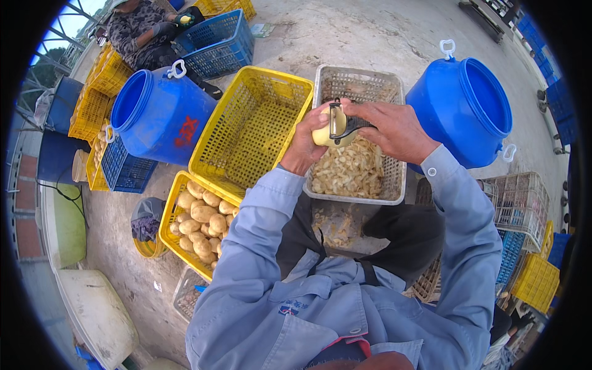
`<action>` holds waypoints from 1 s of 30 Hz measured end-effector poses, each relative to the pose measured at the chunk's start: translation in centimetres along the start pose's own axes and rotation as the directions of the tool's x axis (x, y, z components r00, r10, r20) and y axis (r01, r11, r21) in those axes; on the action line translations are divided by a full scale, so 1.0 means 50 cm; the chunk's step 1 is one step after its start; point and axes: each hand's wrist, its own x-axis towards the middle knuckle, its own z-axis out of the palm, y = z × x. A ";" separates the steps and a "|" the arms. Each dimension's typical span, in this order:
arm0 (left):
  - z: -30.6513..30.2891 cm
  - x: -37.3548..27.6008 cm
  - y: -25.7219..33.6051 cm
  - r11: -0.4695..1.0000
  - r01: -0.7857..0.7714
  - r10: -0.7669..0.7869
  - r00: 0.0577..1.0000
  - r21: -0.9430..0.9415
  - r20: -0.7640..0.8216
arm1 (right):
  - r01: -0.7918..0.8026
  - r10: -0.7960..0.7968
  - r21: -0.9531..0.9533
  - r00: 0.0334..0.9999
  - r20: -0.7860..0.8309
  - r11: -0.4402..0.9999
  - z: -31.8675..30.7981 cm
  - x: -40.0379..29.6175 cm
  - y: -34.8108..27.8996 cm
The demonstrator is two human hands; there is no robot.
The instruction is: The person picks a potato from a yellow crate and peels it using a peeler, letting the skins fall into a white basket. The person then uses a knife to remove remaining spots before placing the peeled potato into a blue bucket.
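Observation:
My left hand (306, 138) holds a peeled, pale yellow potato (323, 135) over the inner side of a grey plastic crate (397, 185). My right hand (393, 127) grips a black-handled peeler (352, 126), its metal blade lying across the potato. Below the hands, a heap of potato peelings (347, 173) fills the near part of the grey crate. Left of it stands a deep yellow crate (245, 134) with dirt on its perforated base. Unpeeled potatoes (203, 213) lie in a smaller yellow crate (170, 238) by my left sleeve.
Blue plastic drums (173, 118) (444, 111) flank the crates. A seated person (143, 34) holds a potato beside a blue crate (222, 48) at upper left. Stacked crates (522, 203) stand at right. A yellow bucket (150, 248) is on the concrete floor at left.

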 end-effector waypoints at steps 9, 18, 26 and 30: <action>-0.001 -0.005 -0.003 0.996 0.047 -0.049 0.999 0.072 0.014 | -0.019 0.012 0.063 0.993 0.120 0.998 -0.030 -0.015 0.030; 0.009 0.001 0.002 0.987 0.046 -0.049 0.999 0.157 0.018 | -0.032 0.032 -0.001 0.998 0.060 0.999 -0.048 -0.037 0.050; 0.008 -0.004 0.009 0.988 0.030 -0.032 0.999 0.153 0.007 | -0.068 0.065 0.046 0.996 0.062 0.997 -0.040 -0.033 0.028; 0.002 -0.003 0.012 0.995 -0.002 -0.003 0.999 0.104 0.053 | -0.070 0.068 0.052 0.997 0.032 0.996 -0.029 -0.037 0.020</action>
